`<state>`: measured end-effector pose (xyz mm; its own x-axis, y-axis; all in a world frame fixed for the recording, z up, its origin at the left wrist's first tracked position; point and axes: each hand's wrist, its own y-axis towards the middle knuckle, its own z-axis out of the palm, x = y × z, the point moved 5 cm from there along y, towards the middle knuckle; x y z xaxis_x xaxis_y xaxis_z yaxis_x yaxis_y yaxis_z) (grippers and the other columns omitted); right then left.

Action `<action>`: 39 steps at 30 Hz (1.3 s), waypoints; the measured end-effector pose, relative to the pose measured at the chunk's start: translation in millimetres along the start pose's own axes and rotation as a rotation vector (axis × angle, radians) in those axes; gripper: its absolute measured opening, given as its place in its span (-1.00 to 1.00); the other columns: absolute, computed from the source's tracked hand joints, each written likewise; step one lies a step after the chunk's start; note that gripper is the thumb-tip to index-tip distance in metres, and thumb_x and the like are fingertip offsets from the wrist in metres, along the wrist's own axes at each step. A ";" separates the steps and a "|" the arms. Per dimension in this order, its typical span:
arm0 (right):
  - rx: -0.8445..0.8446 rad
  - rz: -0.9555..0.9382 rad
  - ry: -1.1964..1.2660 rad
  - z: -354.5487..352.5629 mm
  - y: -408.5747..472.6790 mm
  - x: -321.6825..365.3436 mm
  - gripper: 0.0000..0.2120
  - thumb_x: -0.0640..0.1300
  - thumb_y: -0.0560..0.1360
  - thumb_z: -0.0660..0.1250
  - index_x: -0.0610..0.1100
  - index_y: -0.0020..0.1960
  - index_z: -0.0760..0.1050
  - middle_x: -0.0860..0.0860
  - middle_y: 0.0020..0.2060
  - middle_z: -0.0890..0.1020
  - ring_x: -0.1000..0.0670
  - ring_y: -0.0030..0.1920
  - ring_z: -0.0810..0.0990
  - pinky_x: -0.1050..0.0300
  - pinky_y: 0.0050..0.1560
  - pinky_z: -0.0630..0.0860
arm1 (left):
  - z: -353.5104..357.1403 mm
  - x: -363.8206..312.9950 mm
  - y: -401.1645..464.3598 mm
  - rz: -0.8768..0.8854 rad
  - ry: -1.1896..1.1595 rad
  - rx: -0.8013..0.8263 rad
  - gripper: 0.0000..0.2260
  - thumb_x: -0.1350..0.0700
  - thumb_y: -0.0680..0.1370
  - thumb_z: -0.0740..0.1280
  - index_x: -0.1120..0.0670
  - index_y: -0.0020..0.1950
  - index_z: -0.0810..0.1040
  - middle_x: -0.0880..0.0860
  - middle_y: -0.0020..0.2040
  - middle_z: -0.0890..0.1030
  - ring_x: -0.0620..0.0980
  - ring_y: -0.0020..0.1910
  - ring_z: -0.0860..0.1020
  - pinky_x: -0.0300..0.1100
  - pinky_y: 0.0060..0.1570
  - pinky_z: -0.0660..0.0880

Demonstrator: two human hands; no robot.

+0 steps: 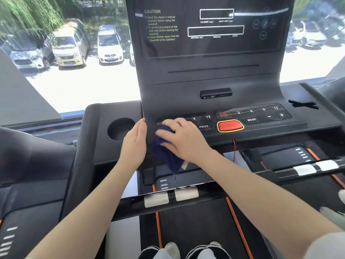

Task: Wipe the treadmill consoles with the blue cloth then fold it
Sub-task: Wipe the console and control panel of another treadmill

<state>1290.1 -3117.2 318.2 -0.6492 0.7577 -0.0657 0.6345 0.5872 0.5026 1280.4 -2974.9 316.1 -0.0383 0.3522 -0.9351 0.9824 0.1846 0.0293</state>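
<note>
The black treadmill console fills the middle of the head view, with a dark display above and a button panel below. My right hand presses the dark blue cloth onto the left end of the button panel, and part of the cloth hangs over the console's front edge. My left hand lies flat with fingers together on the console just left of the cloth, holding nothing. The buttons under the cloth are hidden.
A red stop button with a yellow rim sits right of my right hand. A round cup holder lies left of my left hand. Handrails with white grips cross below. A second treadmill stands at right. Parked cars show through the window.
</note>
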 end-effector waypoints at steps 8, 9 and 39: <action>-0.276 0.847 0.741 -21.8 43.4 -70.4 -0.82 -0.12 0.57 0.22 -0.07 0.15 0.31 0.00 -0.03 0.54 -0.03 -0.07 0.49 0.13 -0.08 0.36 | -7.5 -5.1 19.9 -0.047 0.027 0.048 -0.77 0.00 0.64 0.02 -0.02 0.13 0.43 -0.05 0.06 0.51 -0.03 0.10 0.46 -0.17 0.10 0.33; -0.368 0.946 0.867 -23.8 43.4 -79.0 -0.84 -0.11 0.57 0.22 -0.06 0.11 0.28 0.03 -0.09 0.54 -0.02 -0.09 0.50 0.14 -0.08 0.38 | -8.9 -12.9 24.4 -0.004 0.053 0.042 -0.76 0.02 0.64 0.02 0.00 0.16 0.44 -0.07 0.07 0.49 -0.06 0.09 0.43 -0.20 0.08 0.30; -0.472 0.131 -0.234 -71.1 206.1 -232.0 -0.46 -0.19 0.34 0.32 -0.01 0.33 0.45 -0.15 0.35 0.44 -0.30 0.35 0.35 -0.22 0.34 0.22 | 25.7 -121.8 177.6 0.347 0.664 -0.348 0.02 -0.09 0.36 0.47 0.16 0.52 -0.18 0.17 0.54 -0.16 0.09 0.52 -0.11 -0.08 0.45 0.01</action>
<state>1541.7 -3192.1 498.3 -0.4322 0.8908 -0.1400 0.4118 0.3331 0.8482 1464.2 -3008.5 426.1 0.0492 0.8904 -0.4525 0.8495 0.2009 0.4878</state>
